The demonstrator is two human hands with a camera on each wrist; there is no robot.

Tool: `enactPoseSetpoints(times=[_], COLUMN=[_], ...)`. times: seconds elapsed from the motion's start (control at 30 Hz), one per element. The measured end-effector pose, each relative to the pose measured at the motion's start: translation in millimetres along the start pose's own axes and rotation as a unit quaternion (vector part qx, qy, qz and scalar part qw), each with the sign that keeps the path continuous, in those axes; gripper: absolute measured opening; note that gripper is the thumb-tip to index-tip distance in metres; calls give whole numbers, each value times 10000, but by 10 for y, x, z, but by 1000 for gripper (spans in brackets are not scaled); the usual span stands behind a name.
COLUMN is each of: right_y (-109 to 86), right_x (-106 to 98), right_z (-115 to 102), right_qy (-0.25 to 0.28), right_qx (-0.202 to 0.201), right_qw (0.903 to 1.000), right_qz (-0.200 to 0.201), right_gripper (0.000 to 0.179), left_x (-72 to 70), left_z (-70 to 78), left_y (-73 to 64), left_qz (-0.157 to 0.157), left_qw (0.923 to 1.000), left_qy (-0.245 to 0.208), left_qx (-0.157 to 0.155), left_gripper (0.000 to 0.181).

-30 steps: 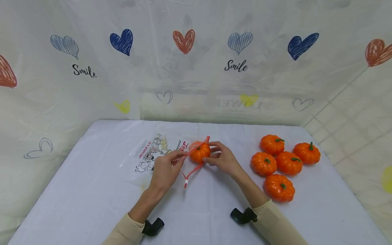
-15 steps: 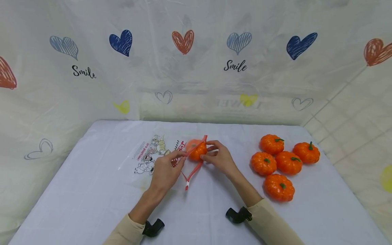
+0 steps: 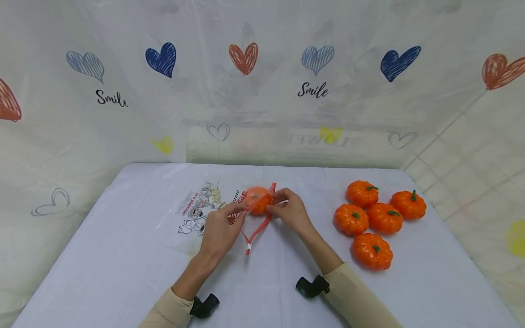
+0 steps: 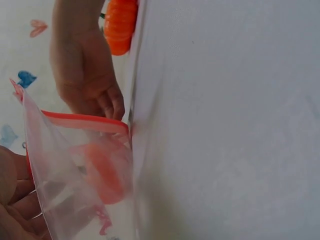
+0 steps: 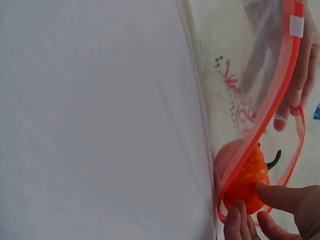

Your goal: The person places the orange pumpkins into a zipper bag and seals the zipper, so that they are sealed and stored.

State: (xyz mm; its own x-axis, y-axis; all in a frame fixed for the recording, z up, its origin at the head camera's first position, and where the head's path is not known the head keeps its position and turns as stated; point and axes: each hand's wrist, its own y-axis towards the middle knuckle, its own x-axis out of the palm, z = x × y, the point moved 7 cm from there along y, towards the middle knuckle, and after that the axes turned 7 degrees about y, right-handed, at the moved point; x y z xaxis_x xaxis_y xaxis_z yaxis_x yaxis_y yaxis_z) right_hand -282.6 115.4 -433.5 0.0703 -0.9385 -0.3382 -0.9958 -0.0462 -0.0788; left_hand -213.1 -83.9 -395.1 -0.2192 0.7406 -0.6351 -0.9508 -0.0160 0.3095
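Observation:
A clear zip bag (image 3: 211,196) with cartoon print and a red slider edge (image 3: 259,230) lies mid-table, its mouth towards the right. My left hand (image 3: 217,230) pinches the upper side of the mouth and lifts it. At the opening, my right hand (image 3: 289,210) grips a small orange toy pumpkin (image 3: 257,199) between thumb and fingers. Most of the pumpkin shows through the film, inside the bag. In the right wrist view, the pumpkin (image 5: 250,182) sits across the red edge, its green stem pointing away, with my thumb (image 5: 280,195) on its side.
Several more orange toy pumpkins (image 3: 372,252) stand in a group on the right of the white-covered table (image 3: 123,264). A pale curtain (image 3: 266,105) printed with hearts hangs behind the table. Black wrist cameras (image 3: 313,286) sit at both sleeves.
My right hand has moved left, pushing the pumpkin deeper through the bag's mouth, so film now covers most of it. The left hand keeps its pinch nearly in place.

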Motion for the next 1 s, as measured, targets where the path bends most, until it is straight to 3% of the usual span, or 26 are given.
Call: enactPoseSetpoints(times=[0.6, 1.0], right_y=[-77, -162], right_x=[-393, -860], right_z=[-70, -147], right_qy=[-314, -622], right_qx=[-194, -497], right_qw=[9972, 9949], right_qz=[-658, -619], right_gripper=[49, 46], left_x=[12, 6], left_z=[-80, -112], left_y=[16, 42], left_qz=[-71, -193], left_qw=[9996, 9992], left_qy=[-79, -131], left_qx=[-259, -321], left_gripper=[17, 17])
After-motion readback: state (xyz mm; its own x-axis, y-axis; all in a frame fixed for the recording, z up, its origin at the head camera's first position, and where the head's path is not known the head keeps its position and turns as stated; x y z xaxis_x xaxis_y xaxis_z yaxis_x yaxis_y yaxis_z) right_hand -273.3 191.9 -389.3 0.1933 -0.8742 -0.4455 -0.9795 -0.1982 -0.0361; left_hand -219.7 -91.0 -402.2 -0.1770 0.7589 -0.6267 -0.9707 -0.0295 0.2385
